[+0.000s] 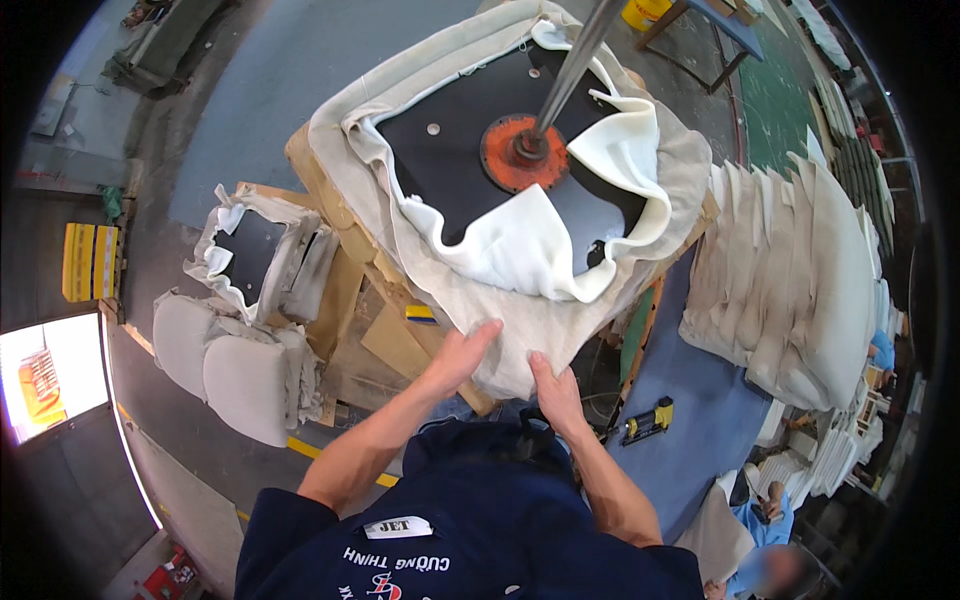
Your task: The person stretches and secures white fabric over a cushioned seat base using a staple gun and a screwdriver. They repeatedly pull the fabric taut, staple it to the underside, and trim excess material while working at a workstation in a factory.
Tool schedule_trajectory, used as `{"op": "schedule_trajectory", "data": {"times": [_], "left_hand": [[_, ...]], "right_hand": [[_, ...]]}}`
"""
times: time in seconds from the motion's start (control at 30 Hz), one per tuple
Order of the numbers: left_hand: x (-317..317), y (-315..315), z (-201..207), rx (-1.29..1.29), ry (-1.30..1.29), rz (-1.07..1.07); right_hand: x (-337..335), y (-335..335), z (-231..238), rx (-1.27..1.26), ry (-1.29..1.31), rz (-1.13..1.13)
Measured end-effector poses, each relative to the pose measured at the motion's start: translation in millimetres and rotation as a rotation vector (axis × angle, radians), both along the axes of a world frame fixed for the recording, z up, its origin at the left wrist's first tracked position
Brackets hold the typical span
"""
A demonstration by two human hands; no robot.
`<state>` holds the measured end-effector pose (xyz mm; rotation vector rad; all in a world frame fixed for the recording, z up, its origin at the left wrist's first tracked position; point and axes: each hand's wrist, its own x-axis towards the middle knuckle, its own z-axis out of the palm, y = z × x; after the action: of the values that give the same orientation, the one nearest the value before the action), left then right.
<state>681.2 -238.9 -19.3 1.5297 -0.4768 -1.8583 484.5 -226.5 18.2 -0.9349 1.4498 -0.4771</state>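
In front of me an upturned cushion wrapped in beige fabric [520,340] sits on a work stand. Its black board [440,125] faces up, ringed by bunched white padding [515,240] with a pointed flap folded inward. An orange disc [495,150] at the foot of a metal rod [583,55] presses on the board. My left hand [462,357] and my right hand [557,395] grip the fabric's near edge a short way apart. Both thumbs lie on top; the other fingers are mostly hidden under the cloth.
A yellow and black staple gun [647,422] lies on the blue surface [680,345] to my right. Beyond it stands a row of beige cushions [790,270]. A smaller upturned cushion [250,258] and stacked cushions [245,375] are at left. A person in light blue [765,520] is at lower right.
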Motion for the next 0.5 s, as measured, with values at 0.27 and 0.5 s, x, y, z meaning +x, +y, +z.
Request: {"op": "schedule_trajectory", "data": {"times": [0.27, 0.5], "left_hand": [[35.0, 28.0, 8.8, -0.174, -0.217, 0.023], [55.6, 25.1, -5.6, -0.187, -0.335, -0.022]], "right_hand": [[11.4, 7.9, -18.2, -0.111, -0.125, 0.139], [29.4, 9.2, -13.7, -0.138, -0.262, 0.122]]}}
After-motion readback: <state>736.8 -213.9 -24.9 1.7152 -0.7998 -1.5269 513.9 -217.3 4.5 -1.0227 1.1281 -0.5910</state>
